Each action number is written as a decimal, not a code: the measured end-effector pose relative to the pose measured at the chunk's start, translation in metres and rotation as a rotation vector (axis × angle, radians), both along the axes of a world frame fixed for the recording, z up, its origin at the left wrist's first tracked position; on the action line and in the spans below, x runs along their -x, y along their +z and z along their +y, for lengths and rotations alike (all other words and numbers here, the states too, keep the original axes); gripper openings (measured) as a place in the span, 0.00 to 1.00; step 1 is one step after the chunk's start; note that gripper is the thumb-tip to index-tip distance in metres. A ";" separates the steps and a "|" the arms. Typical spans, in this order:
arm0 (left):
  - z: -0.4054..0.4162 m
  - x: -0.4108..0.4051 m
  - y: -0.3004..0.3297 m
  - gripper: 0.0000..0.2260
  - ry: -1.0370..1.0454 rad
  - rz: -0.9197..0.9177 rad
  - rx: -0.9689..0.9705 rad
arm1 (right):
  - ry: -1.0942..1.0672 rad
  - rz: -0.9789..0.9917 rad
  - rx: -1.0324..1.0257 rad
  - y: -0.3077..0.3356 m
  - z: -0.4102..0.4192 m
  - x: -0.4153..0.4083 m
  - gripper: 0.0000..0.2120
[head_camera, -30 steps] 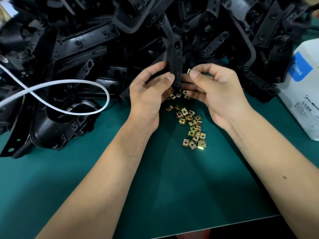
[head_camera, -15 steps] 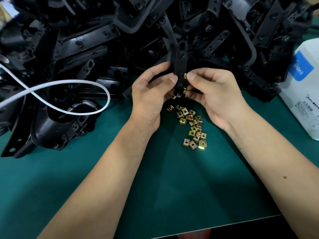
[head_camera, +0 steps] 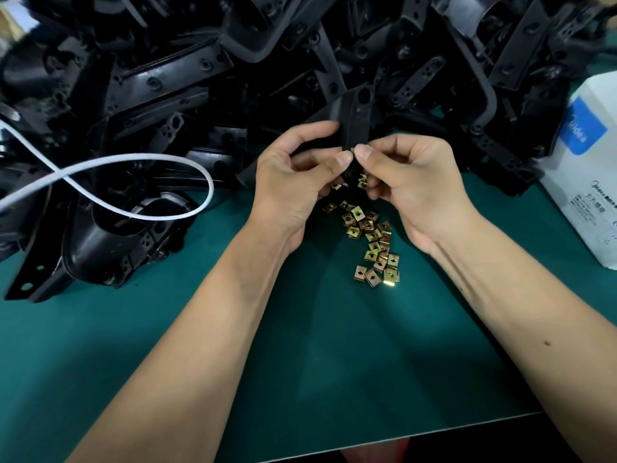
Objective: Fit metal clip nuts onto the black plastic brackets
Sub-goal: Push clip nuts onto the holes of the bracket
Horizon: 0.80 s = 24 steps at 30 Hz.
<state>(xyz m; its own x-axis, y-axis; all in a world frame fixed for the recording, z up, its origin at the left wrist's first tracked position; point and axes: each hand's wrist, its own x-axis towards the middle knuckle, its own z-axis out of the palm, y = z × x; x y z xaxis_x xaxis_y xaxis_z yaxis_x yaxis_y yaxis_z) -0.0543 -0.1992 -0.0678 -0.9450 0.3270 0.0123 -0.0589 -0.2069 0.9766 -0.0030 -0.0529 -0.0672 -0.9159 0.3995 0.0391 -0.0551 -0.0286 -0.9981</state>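
My left hand (head_camera: 293, 182) grips a black plastic bracket (head_camera: 358, 118) that stands upright between both hands. My right hand (head_camera: 414, 185) pinches a small brass-coloured clip nut (head_camera: 353, 149) against the bracket's lower part, thumb tip meeting my left thumb. The nut is mostly hidden by the thumbs. A few more nuts (head_camera: 362, 182) show in the curl of my right fingers. A loose heap of clip nuts (head_camera: 372, 242) lies on the green mat (head_camera: 317, 345) just below the hands.
A big pile of black plastic brackets (head_camera: 233, 78) fills the back and left of the mat. A white cable (head_camera: 133, 158) loops over the left of that pile. A white box with a blue label (head_camera: 587, 168) stands at the right edge.
My right hand has brought the clip nut down and left onto the bracket's lower part. The thumbs now touch. The bracket has tilted slightly to the right.
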 end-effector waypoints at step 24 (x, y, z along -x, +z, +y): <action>0.010 -0.003 -0.004 0.13 0.147 0.016 0.094 | 0.133 -0.080 -0.054 0.017 0.025 -0.003 0.01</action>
